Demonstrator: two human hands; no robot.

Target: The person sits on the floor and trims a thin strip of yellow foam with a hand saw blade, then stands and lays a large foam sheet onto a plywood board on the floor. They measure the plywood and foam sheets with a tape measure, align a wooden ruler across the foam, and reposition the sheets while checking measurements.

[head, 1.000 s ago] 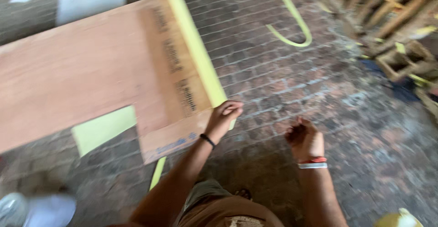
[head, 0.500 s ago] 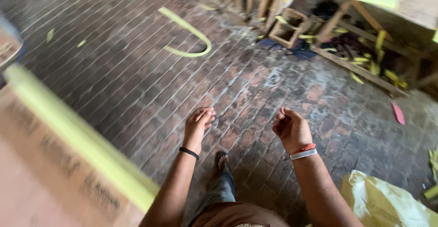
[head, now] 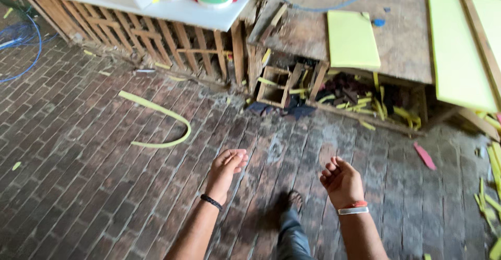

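Observation:
My left hand (head: 225,168) hangs over the brick floor (head: 94,176), fingers together and loosely extended, holding nothing; a black band sits on its wrist. My right hand (head: 342,180) is a little to the right, fingers loosely curled and empty, with red and white bands at the wrist. My leg and foot (head: 289,208) show between the two arms. A curved yellow foam strip (head: 162,121) lies on the bricks to the left of my left hand, apart from it.
A wooden workbench (head: 402,40) ahead carries yellow foam sheets (head: 352,39) and a larger one (head: 459,46). Foam scraps (head: 386,108) lie under it. A white-topped slatted bench (head: 172,27) stands at the left, with a blue hose (head: 21,46) on the floor.
The view swung away from the plywood board and its yellow edge strip toward the workbench. My left hand came off the board; both hands now hang free over the bricks.

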